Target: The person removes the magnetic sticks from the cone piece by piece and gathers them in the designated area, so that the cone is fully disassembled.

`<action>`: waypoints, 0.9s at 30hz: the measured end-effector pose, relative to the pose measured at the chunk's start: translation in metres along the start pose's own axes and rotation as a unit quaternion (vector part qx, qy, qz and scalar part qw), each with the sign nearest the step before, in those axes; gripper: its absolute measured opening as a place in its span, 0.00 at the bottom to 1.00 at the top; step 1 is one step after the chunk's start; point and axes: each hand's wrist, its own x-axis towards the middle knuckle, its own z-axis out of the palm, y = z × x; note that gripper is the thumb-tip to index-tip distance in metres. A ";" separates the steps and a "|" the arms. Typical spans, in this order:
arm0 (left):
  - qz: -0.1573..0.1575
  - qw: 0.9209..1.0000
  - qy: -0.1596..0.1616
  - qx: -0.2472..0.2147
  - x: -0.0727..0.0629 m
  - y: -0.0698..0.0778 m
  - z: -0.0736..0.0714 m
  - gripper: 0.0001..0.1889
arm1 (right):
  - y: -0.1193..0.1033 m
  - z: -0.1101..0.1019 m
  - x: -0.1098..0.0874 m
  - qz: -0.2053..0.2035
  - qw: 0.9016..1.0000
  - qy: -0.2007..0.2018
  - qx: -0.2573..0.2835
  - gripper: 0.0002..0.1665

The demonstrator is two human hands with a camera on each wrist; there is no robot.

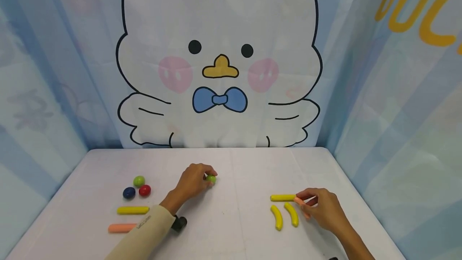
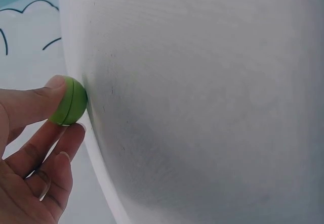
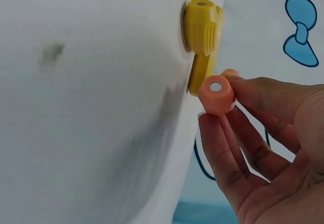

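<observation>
My left hand (image 1: 194, 180) pinches a green ball (image 1: 211, 179) between thumb and fingers, right at the white tabletop near the middle. A thin seam runs round that ball (image 2: 73, 101) in the left wrist view. On the other side, my right hand (image 1: 323, 208) holds a short orange stick (image 1: 300, 202) by thumb and fingertips. Its near end (image 3: 216, 95) carries a pale round spot in the right wrist view. Just beyond its tip lies a straight yellow stick (image 1: 282, 198). Two curved yellow sticks (image 1: 276, 217) rest close to my right fingers.
At the table's left, another green ball (image 1: 138, 181), a blue ball (image 1: 129, 193) and a red ball (image 1: 144, 190) sit together. Nearer lie a yellow stick (image 1: 132, 210) and an orange stick (image 1: 120, 228), partly covered by my left sleeve (image 1: 144, 232). A printed curtain (image 1: 220, 127) hangs behind.
</observation>
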 end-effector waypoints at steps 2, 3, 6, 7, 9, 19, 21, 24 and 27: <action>-0.001 1.000 -0.001 -0.001 0.000 0.000 0.000 0.14 | 0.003 0.000 0.001 0.013 1.000 -0.003 -0.003 0.09; -0.001 1.000 -0.001 -0.001 0.000 0.000 0.000 0.14 | 0.004 0.001 0.001 0.017 1.000 -0.004 -0.004 0.09; 0.002 1.000 -0.001 -0.001 -0.001 0.000 -0.001 0.14 | 0.007 0.002 0.001 0.028 1.000 -0.009 -0.008 0.10; 0.002 1.000 0.000 -0.001 -0.001 0.000 -0.001 0.14 | 0.008 0.003 0.001 0.029 0.999 -0.011 -0.010 0.10; 0.004 1.000 0.001 0.000 -0.001 0.000 0.000 0.14 | 0.010 0.004 0.001 0.032 0.999 -0.013 -0.015 0.09; -0.004 1.000 -0.009 0.005 -0.002 0.002 -0.001 0.13 | 0.011 0.008 0.002 0.039 0.999 -0.021 -0.017 0.08; -0.003 1.000 -0.012 0.007 -0.004 0.003 -0.002 0.13 | 0.012 0.008 0.002 0.038 0.999 -0.021 -0.016 0.09; -0.003 1.000 -0.016 0.008 -0.008 0.006 -0.004 0.12 | 0.013 0.009 0.003 0.038 0.999 -0.021 -0.018 0.11; -0.005 1.000 -0.019 0.013 -0.012 0.008 -0.009 0.12 | 0.013 0.008 0.003 0.042 0.999 -0.019 -0.018 0.10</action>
